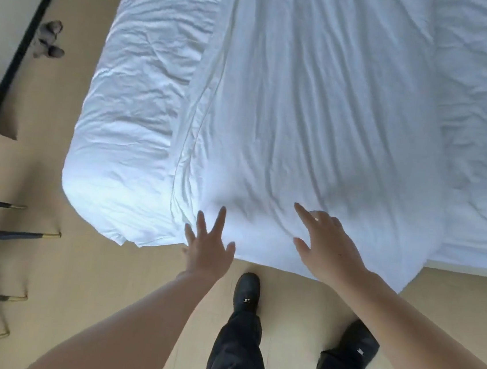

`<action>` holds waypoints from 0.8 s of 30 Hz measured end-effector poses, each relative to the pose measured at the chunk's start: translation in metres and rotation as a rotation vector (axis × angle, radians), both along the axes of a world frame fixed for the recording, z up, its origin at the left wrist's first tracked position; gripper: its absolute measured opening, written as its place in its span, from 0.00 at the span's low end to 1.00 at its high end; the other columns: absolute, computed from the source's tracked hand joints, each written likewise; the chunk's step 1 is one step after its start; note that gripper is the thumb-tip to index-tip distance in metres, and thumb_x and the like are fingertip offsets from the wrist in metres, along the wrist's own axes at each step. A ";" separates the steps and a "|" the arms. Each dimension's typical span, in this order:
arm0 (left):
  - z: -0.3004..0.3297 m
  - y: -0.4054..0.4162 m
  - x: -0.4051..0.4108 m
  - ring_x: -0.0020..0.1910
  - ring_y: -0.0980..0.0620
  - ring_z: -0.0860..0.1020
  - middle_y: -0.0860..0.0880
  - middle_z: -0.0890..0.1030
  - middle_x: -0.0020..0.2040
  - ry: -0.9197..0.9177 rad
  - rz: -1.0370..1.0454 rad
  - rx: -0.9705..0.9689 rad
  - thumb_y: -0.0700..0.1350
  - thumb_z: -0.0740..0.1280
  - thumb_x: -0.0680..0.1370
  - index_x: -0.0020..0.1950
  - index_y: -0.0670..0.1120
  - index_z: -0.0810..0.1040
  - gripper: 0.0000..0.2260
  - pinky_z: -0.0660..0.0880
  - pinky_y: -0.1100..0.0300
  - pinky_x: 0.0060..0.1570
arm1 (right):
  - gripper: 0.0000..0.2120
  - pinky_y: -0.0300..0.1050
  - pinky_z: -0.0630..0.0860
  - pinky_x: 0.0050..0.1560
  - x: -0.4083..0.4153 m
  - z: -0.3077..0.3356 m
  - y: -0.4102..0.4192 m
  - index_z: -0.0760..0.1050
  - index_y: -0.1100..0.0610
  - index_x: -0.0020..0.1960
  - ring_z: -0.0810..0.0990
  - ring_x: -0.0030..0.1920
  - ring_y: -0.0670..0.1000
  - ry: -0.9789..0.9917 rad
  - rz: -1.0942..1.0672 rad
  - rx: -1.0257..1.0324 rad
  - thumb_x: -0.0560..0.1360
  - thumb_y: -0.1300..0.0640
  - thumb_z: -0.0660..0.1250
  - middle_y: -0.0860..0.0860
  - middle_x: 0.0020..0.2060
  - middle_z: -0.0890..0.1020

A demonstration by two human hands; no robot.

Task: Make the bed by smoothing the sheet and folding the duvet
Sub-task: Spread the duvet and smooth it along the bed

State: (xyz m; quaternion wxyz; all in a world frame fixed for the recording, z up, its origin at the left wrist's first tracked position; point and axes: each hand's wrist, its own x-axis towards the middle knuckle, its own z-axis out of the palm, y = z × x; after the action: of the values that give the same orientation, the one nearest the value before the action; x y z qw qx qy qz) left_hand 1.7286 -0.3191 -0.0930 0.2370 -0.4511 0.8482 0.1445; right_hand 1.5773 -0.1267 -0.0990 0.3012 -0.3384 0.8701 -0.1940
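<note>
A white duvet (319,108) lies folded in a long wrinkled band down the middle of the bed, its near end hanging over the bed's edge. The white sheet (135,113) shows creased on the left side and again at the far right. My left hand (208,249) hovers with fingers spread at the duvet's near left corner, holding nothing. My right hand (326,247) is also open, fingers apart, just above the duvet's near edge; whether either hand touches the fabric is unclear.
My two black shoes (247,293) stand on the pale wooden floor (75,287) right at the bed's edge. Dark chair legs with gold tips (14,234) stick in from the left. A small grey object (50,39) lies beside a dark wall strip at upper left.
</note>
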 end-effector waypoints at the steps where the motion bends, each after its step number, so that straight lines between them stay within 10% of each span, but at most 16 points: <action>1: -0.001 -0.020 0.008 0.80 0.33 0.46 0.45 0.43 0.83 0.023 0.069 -0.008 0.56 0.64 0.81 0.81 0.66 0.40 0.38 0.63 0.33 0.71 | 0.33 0.51 0.71 0.66 0.003 0.002 -0.018 0.48 0.44 0.81 0.61 0.74 0.54 0.034 0.024 -0.001 0.81 0.47 0.60 0.50 0.77 0.61; 7: -0.036 -0.102 0.024 0.79 0.40 0.58 0.46 0.57 0.82 0.347 0.226 0.172 0.54 0.73 0.77 0.79 0.69 0.38 0.48 0.64 0.41 0.71 | 0.37 0.54 0.52 0.75 0.030 -0.013 -0.115 0.47 0.40 0.80 0.42 0.80 0.54 0.154 0.196 -0.005 0.79 0.49 0.66 0.50 0.81 0.44; 20: -0.080 -0.111 0.014 0.56 0.43 0.78 0.44 0.77 0.54 0.661 0.291 0.500 0.44 0.74 0.77 0.79 0.66 0.34 0.52 0.77 0.50 0.57 | 0.42 0.62 0.46 0.78 0.061 -0.053 -0.188 0.39 0.41 0.81 0.40 0.81 0.53 0.241 0.058 0.244 0.78 0.39 0.63 0.51 0.81 0.40; 24: -0.067 -0.118 0.018 0.62 0.43 0.70 0.47 0.73 0.63 0.709 0.276 0.247 0.44 0.74 0.75 0.83 0.59 0.46 0.46 0.70 0.46 0.66 | 0.40 0.60 0.53 0.77 0.053 -0.039 -0.190 0.42 0.41 0.81 0.45 0.80 0.54 0.246 0.074 0.247 0.79 0.42 0.64 0.52 0.81 0.45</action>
State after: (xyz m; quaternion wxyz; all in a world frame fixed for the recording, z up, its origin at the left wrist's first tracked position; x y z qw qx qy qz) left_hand 1.7461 -0.4372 -0.1596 -0.0398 -0.4511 0.7850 0.4226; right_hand 1.6306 -0.3167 -0.1384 0.2388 -0.3518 0.9046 -0.0317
